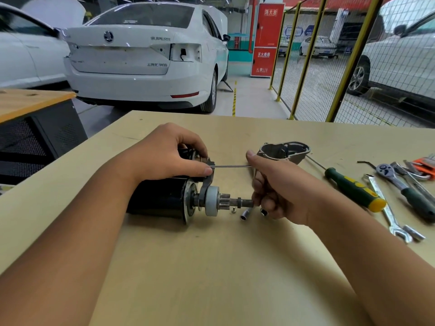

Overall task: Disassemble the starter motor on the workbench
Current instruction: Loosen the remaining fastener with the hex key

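- Leftmost, beyond the table edge, a second bench with an orange-brown top stands over a black perforated cabinet, and a white sedan is parked behind it with its tail toward the camera.
- Next, the left hand lies over the upper, rear part of the starter motor, fingers curled round the solenoid end and the thumb tip pressed near the fork lever.
- The motor lies on its side on the pale workbench, left of centre, black body to the left and shaft pointing right; a grey collar and small pinion gear sit on the bared shaft.
- A thin metal rod runs level from the left thumb to the right hand.
- Just below the shaft tip, a small screw and a short socket lie on the table.
- The right hand is closed on the rod's near end, thumb up, lower fingers folded close to the shaft tip.
- Behind that hand rests the grey cast end housing, open side up, apart from the motor.
- Farther right lie a green-and-yellow screwdriver, a combination spanner, a ratchet, and an orange hex-key set.
- Past the table, a yellow mesh fence and a red fire cabinet stand.
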Demonstrator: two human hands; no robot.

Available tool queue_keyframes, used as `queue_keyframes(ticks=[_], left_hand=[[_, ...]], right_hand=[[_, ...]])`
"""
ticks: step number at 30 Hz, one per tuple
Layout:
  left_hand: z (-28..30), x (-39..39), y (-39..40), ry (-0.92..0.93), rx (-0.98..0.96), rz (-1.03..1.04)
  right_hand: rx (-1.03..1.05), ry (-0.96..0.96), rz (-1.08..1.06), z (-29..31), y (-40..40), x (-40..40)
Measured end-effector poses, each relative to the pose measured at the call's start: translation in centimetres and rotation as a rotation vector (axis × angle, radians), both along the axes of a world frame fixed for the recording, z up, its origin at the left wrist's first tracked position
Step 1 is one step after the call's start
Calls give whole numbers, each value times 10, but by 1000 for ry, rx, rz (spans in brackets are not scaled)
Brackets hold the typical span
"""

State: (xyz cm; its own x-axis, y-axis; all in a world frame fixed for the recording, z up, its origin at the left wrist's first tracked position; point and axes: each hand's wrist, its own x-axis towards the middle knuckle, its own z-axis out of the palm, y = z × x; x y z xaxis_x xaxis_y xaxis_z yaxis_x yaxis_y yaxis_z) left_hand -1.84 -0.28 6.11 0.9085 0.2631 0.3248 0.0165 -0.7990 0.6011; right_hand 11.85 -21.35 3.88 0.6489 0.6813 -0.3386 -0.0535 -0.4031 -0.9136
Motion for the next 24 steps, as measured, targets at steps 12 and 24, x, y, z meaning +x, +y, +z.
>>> queue_keyframes(ticks=[12, 24], left_hand=[[-1, 0, 2, 7, -22, 5], [0, -1, 0, 17, -32, 3]], right_hand=[[336, -424, 88, -5, -1, 8], [192, 152, 117, 7, -8, 12]])
